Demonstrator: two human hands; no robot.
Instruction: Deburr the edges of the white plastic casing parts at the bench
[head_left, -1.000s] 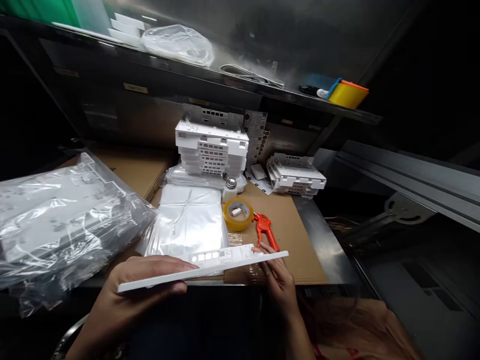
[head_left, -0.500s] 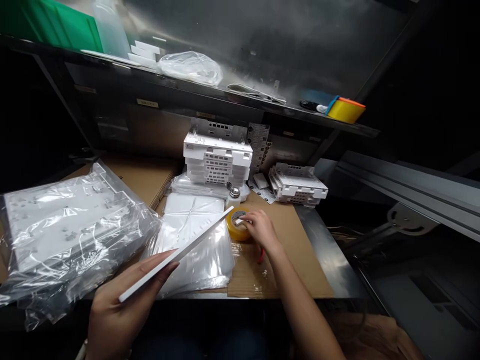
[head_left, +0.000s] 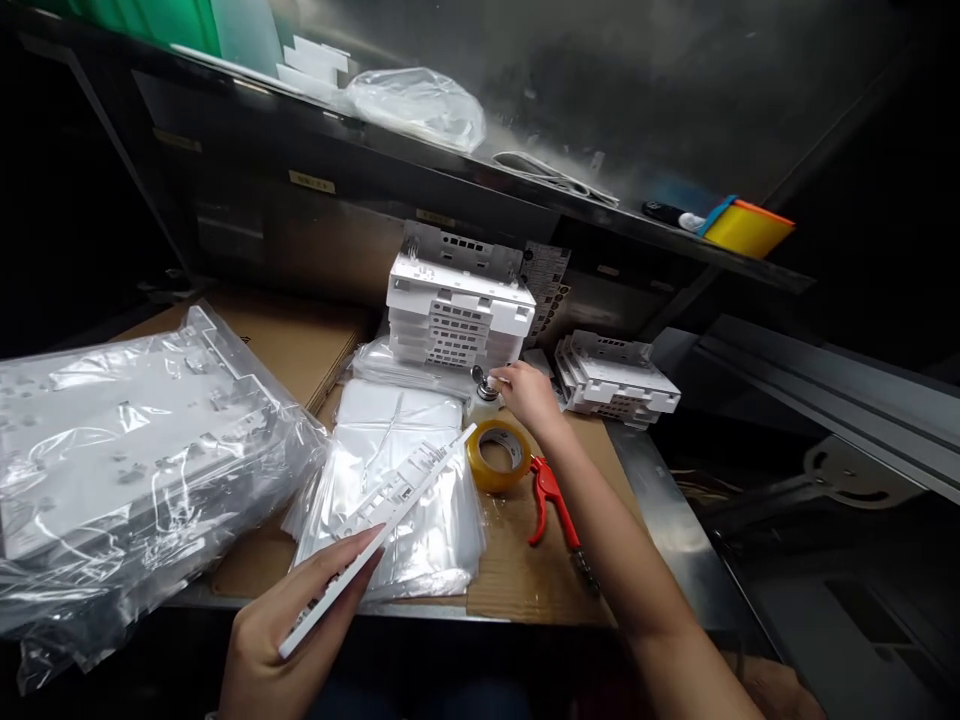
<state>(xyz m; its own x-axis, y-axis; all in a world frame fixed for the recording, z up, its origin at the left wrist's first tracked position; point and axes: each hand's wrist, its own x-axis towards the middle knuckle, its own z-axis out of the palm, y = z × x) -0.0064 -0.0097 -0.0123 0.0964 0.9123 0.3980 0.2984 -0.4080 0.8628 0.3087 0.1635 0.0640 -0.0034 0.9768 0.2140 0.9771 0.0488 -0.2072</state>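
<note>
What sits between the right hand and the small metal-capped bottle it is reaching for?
Nothing visible: the right hand is already at the small metal-capped bottle, fingertips at its cap. The tape roll lies nearer the person, out of the path.

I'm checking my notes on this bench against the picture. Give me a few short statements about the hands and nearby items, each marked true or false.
1. The left hand holds a white panel. True.
2. The right hand grips the red tool. False: the tool lies on the cardboard; the hand reaches a small container farther back.
3. The tape roll sits on the shelf. False: it lies on the cardboard.
4. A bagged white part lies at left. True.
</note>
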